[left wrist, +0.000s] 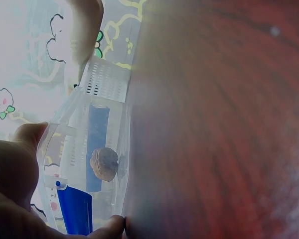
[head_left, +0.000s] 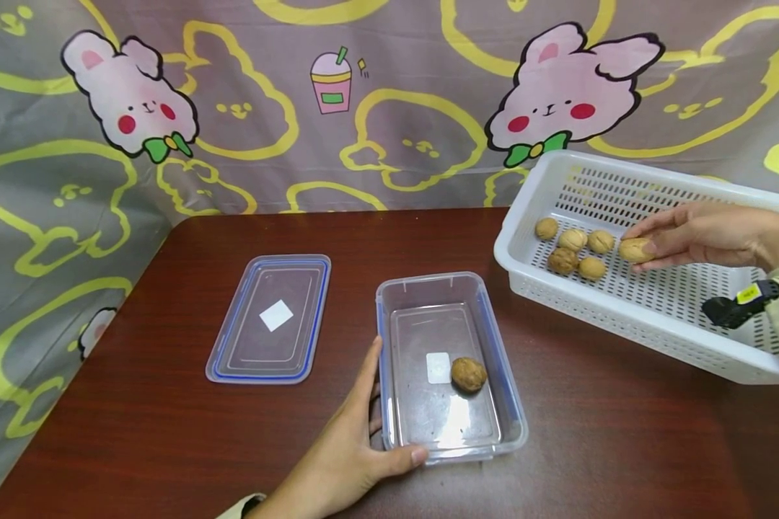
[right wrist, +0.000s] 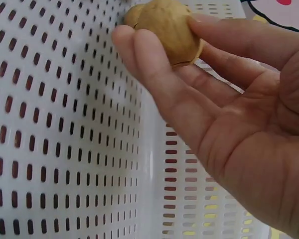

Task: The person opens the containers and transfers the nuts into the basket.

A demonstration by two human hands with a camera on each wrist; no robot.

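Observation:
In the head view, my right hand [head_left: 707,234] pinches a pale walnut [head_left: 635,250] between thumb and fingers, inside the white basket [head_left: 617,303]. The right wrist view shows this walnut [right wrist: 170,31] at the fingertips, over the slotted basket. My left hand [head_left: 347,440] holds a clear plastic container [head_left: 431,317] by its near left corner, thumb on the near rim and fingers along the left side. One darker brown walnut [head_left: 469,375] lies on the container's floor, beside a white label [head_left: 438,367]. In the left wrist view, that walnut [left wrist: 104,164] shows through the clear wall.
Several more walnuts [head_left: 573,239] sit together at the basket's left end. A clear lid [head_left: 269,281] with a blue seal lies flat on the dark red table [head_left: 149,375], left of the container. A patterned cloth [head_left: 422,72] hangs behind the table.

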